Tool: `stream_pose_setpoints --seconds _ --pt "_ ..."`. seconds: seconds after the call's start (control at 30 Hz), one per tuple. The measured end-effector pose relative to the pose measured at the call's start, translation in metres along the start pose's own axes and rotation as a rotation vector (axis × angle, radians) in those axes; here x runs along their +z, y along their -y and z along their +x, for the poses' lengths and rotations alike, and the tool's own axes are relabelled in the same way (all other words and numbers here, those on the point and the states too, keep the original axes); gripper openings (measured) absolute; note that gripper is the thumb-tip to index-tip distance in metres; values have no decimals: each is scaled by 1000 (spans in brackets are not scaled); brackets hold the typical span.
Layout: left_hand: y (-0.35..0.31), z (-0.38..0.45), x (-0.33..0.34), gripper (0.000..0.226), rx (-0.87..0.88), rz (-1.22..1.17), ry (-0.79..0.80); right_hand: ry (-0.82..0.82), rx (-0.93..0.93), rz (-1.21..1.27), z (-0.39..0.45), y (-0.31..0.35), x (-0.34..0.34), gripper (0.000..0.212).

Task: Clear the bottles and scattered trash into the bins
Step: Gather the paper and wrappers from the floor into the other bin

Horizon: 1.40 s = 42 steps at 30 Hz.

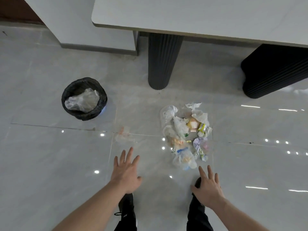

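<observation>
Both hands held out over the tiled floor [50, 164], palms down: left hand [127, 174] and right hand [207, 187] each with fingers straight and spread, holding nothing. Trash pile [185, 135] of crumpled bags and wrappers lies on the floor at 12 o'clock from the right hand, near its fingertips; a loose clear wrapper [124, 135] lies at 12 o'clock from the left hand. Black-lined bin [84, 99], a clear bag inside, stands at 11 o'clock, well apart from the pile; counter [200, 14] at 12 o'clock.

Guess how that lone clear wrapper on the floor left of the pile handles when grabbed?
The clear wrapper looks like thin crumpled film, so probably floppy and very light. It lies nearly flat on the glossy floor tile, so it may slide rather than lift; a pinch grip likely works best.
</observation>
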<state>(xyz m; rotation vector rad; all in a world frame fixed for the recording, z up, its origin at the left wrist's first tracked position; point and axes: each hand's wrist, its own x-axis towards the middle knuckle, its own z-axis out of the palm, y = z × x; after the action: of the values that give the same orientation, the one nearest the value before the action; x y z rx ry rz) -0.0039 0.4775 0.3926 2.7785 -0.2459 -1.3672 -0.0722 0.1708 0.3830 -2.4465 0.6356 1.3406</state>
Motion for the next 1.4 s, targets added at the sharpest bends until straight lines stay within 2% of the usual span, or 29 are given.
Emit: stream_pose_setpoints --seconds 0.17,0.3,0.47,0.63,0.9,1.0,1.17,1.23,1.4 --pt "-30 23 23 85 -136 -47 -28 9 -95 -16 56 -38 -11 95" --pt "-70 63 50 86 -182 -67 -21 -6 -116 -9 102 -74 -16 94" --pt "-139 130 85 86 -40 -66 -78 -111 -153 -2 167 -124 -9 90" --pt "-182 222 125 83 99 -72 -258 -209 -189 45 259 -149 15 85" --pt "-187 355 157 77 236 -21 -595 -323 -370 41 397 -145 28 80" --pt "-185 394 148 77 267 55 -641 -359 -377 19 433 -138 27 78" --pt "-182 431 129 81 311 173 -668 -301 -411 -92 469 -132 24 72" --pt "-180 441 127 74 337 243 -717 -268 -404 -123 477 -128 25 68" --pt "-177 456 121 29 306 320 -763 -252 -408 -115 484 -124 31 50"
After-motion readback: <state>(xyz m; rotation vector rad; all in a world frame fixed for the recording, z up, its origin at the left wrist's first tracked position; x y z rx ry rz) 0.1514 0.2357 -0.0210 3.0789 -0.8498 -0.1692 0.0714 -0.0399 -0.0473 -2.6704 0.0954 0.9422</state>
